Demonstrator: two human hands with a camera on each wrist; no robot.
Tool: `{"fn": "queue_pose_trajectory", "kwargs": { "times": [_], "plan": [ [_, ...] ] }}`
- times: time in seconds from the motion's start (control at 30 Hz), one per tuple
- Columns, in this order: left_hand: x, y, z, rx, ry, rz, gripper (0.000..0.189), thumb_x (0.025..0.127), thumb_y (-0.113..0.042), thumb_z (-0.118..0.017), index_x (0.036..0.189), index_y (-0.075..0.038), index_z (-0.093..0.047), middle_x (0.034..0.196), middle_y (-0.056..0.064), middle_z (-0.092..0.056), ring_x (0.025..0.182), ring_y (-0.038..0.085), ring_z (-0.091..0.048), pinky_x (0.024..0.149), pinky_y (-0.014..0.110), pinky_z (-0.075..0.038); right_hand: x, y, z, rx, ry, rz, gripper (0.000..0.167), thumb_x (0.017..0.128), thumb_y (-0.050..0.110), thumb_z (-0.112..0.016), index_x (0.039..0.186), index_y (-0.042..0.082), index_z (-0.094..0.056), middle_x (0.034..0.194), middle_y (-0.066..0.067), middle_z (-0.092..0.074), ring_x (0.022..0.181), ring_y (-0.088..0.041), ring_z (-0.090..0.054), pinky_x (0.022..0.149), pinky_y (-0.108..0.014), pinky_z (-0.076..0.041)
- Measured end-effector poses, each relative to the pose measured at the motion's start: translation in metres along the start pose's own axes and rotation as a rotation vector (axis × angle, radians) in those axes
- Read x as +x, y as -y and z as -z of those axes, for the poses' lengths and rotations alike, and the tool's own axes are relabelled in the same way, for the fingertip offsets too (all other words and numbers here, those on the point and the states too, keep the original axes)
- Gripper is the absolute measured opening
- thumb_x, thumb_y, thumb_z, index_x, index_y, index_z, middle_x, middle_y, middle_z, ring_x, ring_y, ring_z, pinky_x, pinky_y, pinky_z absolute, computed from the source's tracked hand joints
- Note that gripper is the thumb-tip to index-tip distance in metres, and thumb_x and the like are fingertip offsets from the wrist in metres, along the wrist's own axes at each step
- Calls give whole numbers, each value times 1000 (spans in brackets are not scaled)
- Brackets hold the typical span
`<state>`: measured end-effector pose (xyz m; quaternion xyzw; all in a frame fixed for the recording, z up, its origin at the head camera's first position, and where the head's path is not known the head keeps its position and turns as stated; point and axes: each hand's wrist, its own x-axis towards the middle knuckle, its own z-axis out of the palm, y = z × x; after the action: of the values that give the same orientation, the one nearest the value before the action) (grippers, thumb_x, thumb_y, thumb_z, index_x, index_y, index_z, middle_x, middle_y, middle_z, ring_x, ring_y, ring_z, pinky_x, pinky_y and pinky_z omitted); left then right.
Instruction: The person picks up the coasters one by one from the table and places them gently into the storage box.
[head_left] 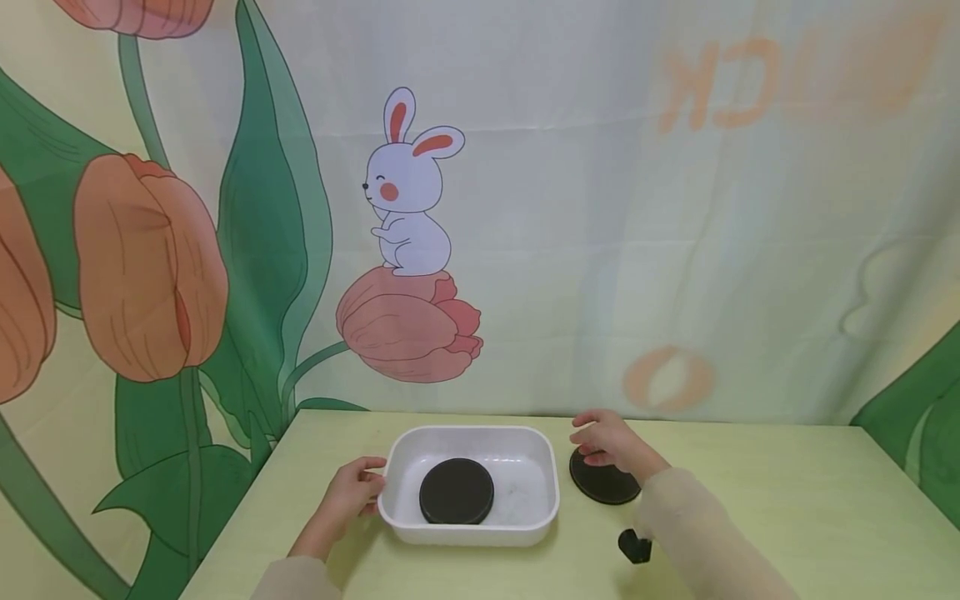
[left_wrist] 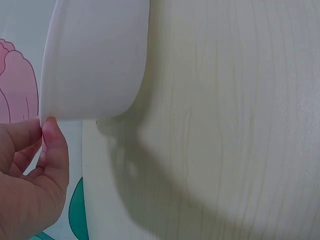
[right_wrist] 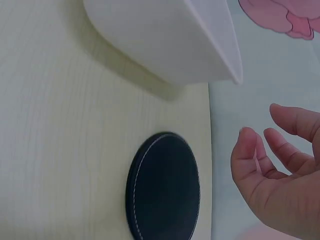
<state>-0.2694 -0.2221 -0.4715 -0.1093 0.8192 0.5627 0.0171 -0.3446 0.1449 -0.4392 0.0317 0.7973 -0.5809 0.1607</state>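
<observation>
My left hand [head_left: 349, 493] is at the left end of a white rectangular tray [head_left: 517, 533]. In the left wrist view, its thumb and a finger pinch the corner of the tray's rim. Inside the tray lies a round black coaster [head_left: 457, 492]. Another round black coaster [head_left: 604, 483], with pale stitching round its edge in the right wrist view, lies on the table to the right of the tray. Above that coaster hovers my right hand [head_left: 609, 437], fingers loosely bent, nothing between them. It touches neither the coaster nor the tray in the right wrist view.
A small black object [head_left: 634, 547], its kind unclear, shows beside the right sleeve. The pale wood-grain table [head_left: 787, 492] runs back to a hanging cloth [head_left: 570, 250] printed with tulips and a rabbit.
</observation>
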Motion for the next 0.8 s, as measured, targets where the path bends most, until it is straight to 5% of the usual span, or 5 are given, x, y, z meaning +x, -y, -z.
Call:
{"fn": "queue_pose_trajectory", "kwargs": {
  "times": [0.8],
  "plan": [
    [1, -1, 0, 6, 4, 14, 30, 86, -1, -49, 115, 3, -50, 89, 14, -53, 70, 18, -57, 55, 25, -47, 0, -45, 46, -100, -86, -43, 43, 79, 8, -60, 115, -6, -41, 79, -4, -45, 65, -17, -43, 56, -27, -44]
  ]
}}
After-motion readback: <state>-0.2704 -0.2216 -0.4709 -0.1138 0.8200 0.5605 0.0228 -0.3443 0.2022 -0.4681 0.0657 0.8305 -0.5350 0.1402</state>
